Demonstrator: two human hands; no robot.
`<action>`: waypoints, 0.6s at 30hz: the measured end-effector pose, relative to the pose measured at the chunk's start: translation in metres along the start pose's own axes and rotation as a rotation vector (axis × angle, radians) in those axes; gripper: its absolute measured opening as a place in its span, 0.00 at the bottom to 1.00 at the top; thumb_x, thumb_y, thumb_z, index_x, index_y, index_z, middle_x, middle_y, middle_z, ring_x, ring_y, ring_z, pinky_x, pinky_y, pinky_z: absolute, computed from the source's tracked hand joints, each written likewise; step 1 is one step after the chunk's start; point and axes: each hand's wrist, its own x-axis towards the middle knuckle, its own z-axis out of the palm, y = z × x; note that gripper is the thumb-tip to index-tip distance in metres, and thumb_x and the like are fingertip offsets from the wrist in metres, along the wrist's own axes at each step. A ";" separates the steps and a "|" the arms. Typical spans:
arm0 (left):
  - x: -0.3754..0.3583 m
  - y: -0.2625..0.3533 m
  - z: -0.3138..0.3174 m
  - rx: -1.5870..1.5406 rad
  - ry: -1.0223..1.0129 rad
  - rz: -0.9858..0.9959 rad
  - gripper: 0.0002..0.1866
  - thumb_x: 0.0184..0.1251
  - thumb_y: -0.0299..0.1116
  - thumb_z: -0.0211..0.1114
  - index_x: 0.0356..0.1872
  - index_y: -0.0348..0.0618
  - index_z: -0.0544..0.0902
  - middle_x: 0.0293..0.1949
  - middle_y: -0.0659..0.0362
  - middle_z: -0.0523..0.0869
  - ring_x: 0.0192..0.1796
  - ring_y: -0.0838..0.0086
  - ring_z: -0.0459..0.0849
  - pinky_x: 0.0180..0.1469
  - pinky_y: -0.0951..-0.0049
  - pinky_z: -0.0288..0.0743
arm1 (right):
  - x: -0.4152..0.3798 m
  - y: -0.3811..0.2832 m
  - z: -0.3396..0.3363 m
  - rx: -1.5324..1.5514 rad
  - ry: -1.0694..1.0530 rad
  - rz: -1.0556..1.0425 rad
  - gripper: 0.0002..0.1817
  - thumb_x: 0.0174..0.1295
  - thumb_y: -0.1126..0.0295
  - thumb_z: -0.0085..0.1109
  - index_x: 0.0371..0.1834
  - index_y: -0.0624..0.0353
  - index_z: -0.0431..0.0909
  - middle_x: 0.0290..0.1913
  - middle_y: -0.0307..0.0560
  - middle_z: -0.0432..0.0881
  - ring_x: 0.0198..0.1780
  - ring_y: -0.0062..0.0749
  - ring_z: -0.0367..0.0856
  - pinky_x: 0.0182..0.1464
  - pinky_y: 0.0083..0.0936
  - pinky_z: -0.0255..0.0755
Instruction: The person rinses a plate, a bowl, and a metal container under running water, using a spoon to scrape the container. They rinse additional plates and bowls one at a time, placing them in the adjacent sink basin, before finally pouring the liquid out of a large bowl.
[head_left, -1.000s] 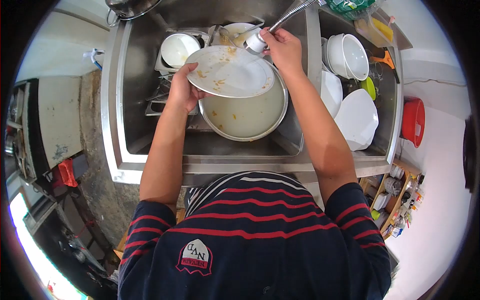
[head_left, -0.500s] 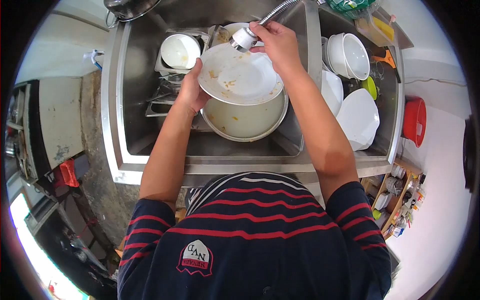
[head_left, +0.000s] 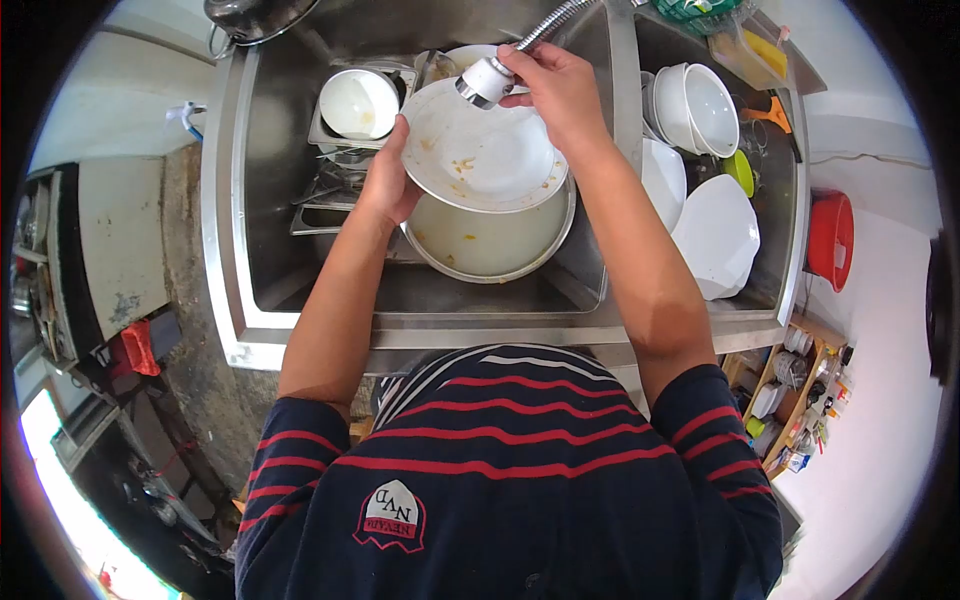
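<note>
My left hand [head_left: 393, 178] grips the left rim of a white plate [head_left: 495, 165], thumb on the upper side. Bits of yellowish food cling to the plate's surface. My right hand [head_left: 553, 88] is closed around the white spray head of a faucet [head_left: 487, 80], whose metal nozzle points down over the plate's far edge. Beneath the plate sits a large round basin [head_left: 490, 245] of cloudy water with food scraps floating in it. To the left, a white bowl [head_left: 358, 104] rests on metal containers.
Metal pans and utensils [head_left: 330, 190] lie at the left of the sink [head_left: 285, 290]. In the right basin stand white bowls [head_left: 697, 110], white plates [head_left: 718, 240] and a green cup [head_left: 739, 175]. A dark pot [head_left: 258, 15] is at the back left corner.
The plate has shifted very slightly right and toward me with my left hand. The spray head has moved slightly to the left.
</note>
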 end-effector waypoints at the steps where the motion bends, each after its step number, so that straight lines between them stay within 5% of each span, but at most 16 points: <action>1: -0.002 0.000 0.002 0.011 0.019 0.011 0.33 0.78 0.54 0.36 0.71 0.36 0.59 0.69 0.48 0.66 0.71 0.59 0.64 0.72 0.58 0.55 | 0.000 -0.001 0.001 0.006 -0.011 -0.009 0.12 0.58 0.65 0.66 0.37 0.65 0.83 0.34 0.45 0.84 0.35 0.25 0.83 0.30 0.22 0.81; 14: -0.001 0.004 -0.002 -0.035 0.107 0.107 0.34 0.77 0.55 0.40 0.71 0.37 0.58 0.70 0.49 0.64 0.72 0.60 0.63 0.72 0.57 0.54 | 0.000 0.002 -0.017 -0.128 -0.060 0.052 0.13 0.60 0.65 0.65 0.41 0.63 0.83 0.35 0.44 0.84 0.34 0.25 0.83 0.33 0.22 0.78; 16: -0.003 0.004 0.004 0.011 0.134 0.174 0.34 0.77 0.56 0.40 0.70 0.36 0.61 0.67 0.50 0.70 0.67 0.62 0.70 0.67 0.60 0.65 | -0.001 0.004 -0.016 -0.088 -0.035 0.061 0.13 0.60 0.64 0.65 0.41 0.63 0.83 0.35 0.44 0.85 0.34 0.25 0.82 0.32 0.22 0.78; 18: 0.000 0.003 0.002 0.008 0.126 0.178 0.34 0.77 0.56 0.39 0.70 0.37 0.61 0.67 0.51 0.70 0.67 0.62 0.70 0.67 0.61 0.65 | -0.002 0.003 -0.018 -0.101 -0.030 0.049 0.13 0.60 0.64 0.66 0.41 0.63 0.83 0.36 0.44 0.85 0.34 0.25 0.82 0.33 0.22 0.78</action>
